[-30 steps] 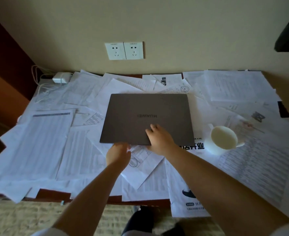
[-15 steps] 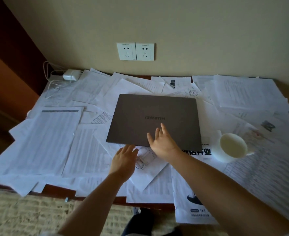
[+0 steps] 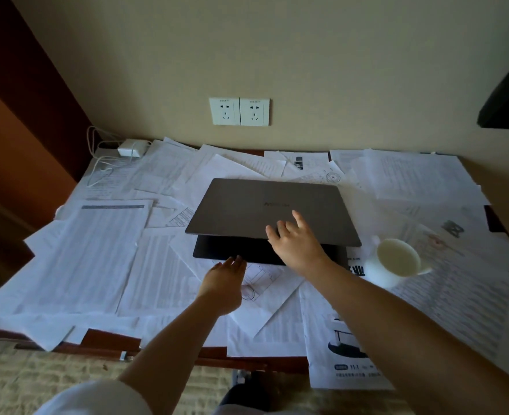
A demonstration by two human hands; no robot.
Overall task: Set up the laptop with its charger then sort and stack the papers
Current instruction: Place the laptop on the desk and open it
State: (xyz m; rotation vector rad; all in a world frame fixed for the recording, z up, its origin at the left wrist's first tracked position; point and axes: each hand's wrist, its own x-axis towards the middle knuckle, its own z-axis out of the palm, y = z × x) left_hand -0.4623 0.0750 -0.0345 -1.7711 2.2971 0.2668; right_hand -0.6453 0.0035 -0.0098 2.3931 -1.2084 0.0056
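The laptop (image 3: 272, 217) lies mid-bench on scattered papers (image 3: 97, 250), lid barely raised. Right hand (image 3: 296, 245) lifts the lid's front edge, fingers spread; left hand (image 3: 223, 283) – fingers straight – should pin the base while the lid swings up slowly.

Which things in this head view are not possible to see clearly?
- Laptop screen and keyboard: hidden under the barely raised lid.
- Right hand thumb: hidden behind the lid edge.
- Papers text: too small, blurred.
- Charger cable end: lost among papers.
- Dark object: cut by right edge.
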